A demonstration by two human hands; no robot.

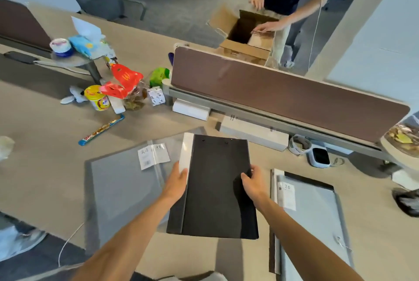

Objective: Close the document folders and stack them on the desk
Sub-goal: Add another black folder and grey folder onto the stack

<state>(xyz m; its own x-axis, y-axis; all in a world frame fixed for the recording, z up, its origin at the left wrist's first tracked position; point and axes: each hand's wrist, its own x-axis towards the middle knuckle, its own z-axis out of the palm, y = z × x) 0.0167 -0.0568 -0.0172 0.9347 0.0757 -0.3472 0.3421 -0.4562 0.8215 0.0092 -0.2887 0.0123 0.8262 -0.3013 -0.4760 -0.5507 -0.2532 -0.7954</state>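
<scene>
- The left grip [179,177] is a bare hand: no glove, no ring to be seen.
- The right grip [254,181] is likewise bare, with no glove or ring.
- Both forearms are uncovered from wrist to the lower frame edge; no sleeve, cuff, watch or wristband shows on either.
- Fingernails are too small to make out.

I see both bare forearms reaching forward and converging. The left hand [177,178] grips with fingers curled over an edge (thumb hidden). The right hand [254,182] clamps likewise, thumb on top, fingers wrapped under, wrists level.
</scene>
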